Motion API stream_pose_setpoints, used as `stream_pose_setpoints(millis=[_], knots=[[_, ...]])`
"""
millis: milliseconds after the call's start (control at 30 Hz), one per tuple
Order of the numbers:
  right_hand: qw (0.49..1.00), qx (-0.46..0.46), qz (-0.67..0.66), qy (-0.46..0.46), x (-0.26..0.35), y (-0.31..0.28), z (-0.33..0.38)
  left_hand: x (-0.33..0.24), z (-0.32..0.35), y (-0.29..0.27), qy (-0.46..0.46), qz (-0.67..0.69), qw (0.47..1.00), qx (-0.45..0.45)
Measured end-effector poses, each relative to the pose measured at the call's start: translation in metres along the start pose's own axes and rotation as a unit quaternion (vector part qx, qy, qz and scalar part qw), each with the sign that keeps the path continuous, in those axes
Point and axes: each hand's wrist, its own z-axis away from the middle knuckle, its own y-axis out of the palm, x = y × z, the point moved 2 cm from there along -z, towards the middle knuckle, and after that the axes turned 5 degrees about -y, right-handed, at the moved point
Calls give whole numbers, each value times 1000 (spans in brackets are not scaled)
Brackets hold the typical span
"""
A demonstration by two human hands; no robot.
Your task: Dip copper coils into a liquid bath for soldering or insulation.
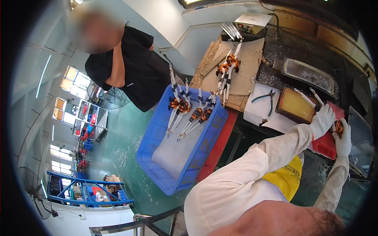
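Both hands wear white knit cloth gloves – the left hand (323,119) and right hand (343,138) at three o'clock. The coil (338,128) shows glossy copper wire. The crate (204,149) is smooth blue plastic – the board (252,59) at twelve, rough matt cardboard.

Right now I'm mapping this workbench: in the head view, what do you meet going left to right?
Blue crate → cardboard sheet → pliers → yellow tray → left hand → right hand.
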Motion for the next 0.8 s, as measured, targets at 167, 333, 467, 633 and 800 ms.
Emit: stream_pose_setpoints(millis=[167, 333, 467, 633, 800], knots=[[1000, -10, -5, -10, -3, 2, 1, 0, -1, -4, 3, 6, 1000, -9], [1000, -10, -6, -23, -5, 2, 0, 0, -2, -4, -8, 20, 1000, 1], [1000, -9, -3, -15, -6, 3, -1, 1, -2, -5, -4, 15, 1000, -13], [999, -9, -19, -26, -9, 3, -1, 1, 0, -4, -2, 11, 999, -44], [1000, -10, -8, -11, -1, 2, 1, 1, 0, 0, 3, 3, 1000, -17]])
